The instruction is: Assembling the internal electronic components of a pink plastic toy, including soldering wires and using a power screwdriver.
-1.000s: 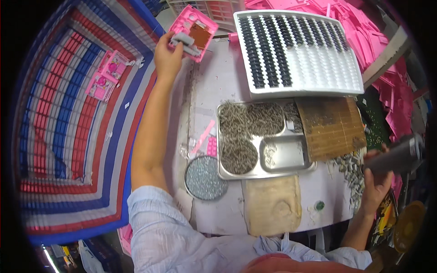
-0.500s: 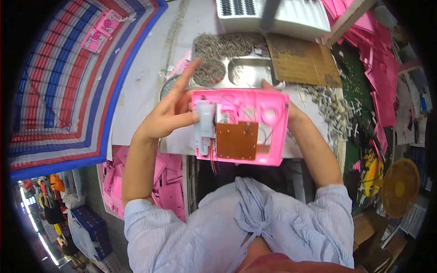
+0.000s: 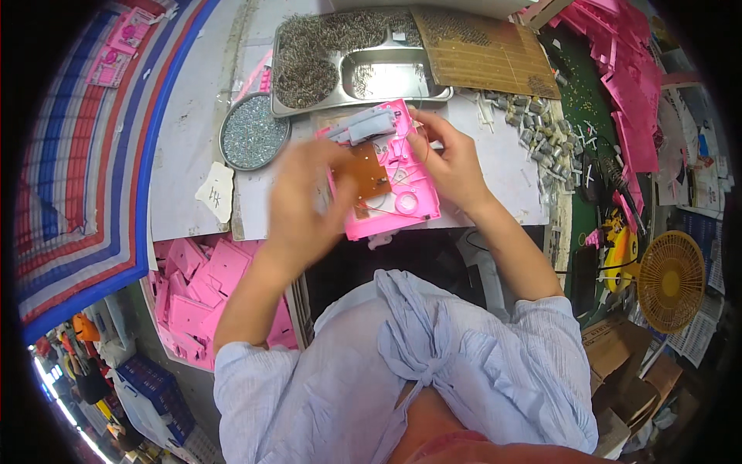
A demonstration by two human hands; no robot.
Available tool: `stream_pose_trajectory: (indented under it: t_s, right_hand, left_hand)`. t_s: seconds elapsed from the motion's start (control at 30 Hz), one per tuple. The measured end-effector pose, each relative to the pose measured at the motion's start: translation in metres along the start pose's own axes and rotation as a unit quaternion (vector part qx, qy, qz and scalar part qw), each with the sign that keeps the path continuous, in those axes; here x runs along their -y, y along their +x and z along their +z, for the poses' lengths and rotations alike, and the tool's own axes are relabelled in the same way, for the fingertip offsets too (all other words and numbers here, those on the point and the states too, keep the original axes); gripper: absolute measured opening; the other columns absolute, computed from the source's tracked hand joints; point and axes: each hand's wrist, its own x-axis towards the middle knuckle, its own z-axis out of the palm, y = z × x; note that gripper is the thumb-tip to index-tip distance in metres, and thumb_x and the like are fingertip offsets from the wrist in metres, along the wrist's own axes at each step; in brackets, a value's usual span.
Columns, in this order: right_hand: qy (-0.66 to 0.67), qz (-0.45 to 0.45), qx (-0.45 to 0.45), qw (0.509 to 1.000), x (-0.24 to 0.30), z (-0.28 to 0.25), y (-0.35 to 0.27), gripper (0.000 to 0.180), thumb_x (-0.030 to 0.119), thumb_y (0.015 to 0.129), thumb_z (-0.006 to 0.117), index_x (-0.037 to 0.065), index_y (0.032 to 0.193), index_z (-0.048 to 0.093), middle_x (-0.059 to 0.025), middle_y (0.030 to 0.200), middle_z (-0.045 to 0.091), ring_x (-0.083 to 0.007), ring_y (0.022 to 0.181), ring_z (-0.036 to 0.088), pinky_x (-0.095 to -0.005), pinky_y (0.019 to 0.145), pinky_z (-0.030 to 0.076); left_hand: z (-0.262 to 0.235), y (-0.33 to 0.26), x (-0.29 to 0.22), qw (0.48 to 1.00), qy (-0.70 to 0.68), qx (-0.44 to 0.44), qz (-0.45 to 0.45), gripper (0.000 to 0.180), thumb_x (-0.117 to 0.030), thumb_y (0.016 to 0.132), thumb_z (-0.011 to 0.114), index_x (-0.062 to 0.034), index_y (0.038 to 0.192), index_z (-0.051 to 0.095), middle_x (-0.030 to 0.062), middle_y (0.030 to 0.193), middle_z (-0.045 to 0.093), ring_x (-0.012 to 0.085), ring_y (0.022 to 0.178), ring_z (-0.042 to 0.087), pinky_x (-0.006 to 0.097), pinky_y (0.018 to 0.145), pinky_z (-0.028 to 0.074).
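1. Pink plastic housing (image 3: 417, 185): turned about a quarter clockwise since half a second ago. The grey plastic box (image 3: 372, 126) fixed in it, then by the left fingers, now lies along the top, its right end just beside the right fingertips. Housing is between the two hands, tilted, open side up.

2. Right hand (image 3: 456, 166): thumb and fingers clamped on the housing's upper right edge, thumb on the near face. A second ago this hand held a dark cylindrical tool off to the right; none in its fingers now.

3. Left hand (image 3: 305, 201): badly blurred, so in motion. It passes in front of the housing's left side and overlaps the brown circuit board (image 3: 369, 172). Cannot tell whether its fingers are apart or together, or touching anything.

4. Meaning, my reading: housing is being reoriented in hand, with the right grip probably carrying most of it. Circuit board now faces the left fingers.

5. Around the fingers: steel compartment tray (image 3: 437, 94) beyond both hands; round tin (image 3: 222, 139) of small shiny pieces to the left fingers' far left; loose grey cylindrical parts (image 3: 545, 139) right of the right fingers, well apart.
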Motion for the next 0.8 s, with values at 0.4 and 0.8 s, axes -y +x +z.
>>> stream_pose_trajectory:
  t_s: [0.4, 0.8]
  right_hand:
    - [-0.24, -0.142, -0.025, 0.96, -0.019, -0.001, 0.005, 0.013, 0.014, 0.083, 0.074, 0.011, 0.095, 0.076, -0.0071, 0.089, 0.063, -0.0297, 0.089, 0.056, -0.0398, 0.078, 0.049]
    - [0.013, -0.009, 0.098, 0.995, -0.029, -0.024, 0.012, 0.027, 0.02, 0.092, 0.058, 0.003, 0.107, 0.072, -0.0153, 0.102, 0.066, -0.0329, 0.103, 0.059, -0.0414, 0.096, 0.045]
  left_hand:
    - [0.039, 0.001, 0.017, 0.983, 0.096, 0.146, 0.052, 0.074, -0.05, 0.075, 0.081, 0.0013, 0.124, 0.06, 0.0171, 0.116, 0.057, 0.0347, 0.105, 0.058, 0.042, 0.09, 0.05]
    - [0.055, 0.006, 0.032, 0.972, 0.129, 0.141, 0.134, 0.074, -0.05, 0.073, 0.08, 0.0037, 0.12, 0.061, 0.0169, 0.109, 0.056, 0.0319, 0.089, 0.055, 0.04, 0.081, 0.048]
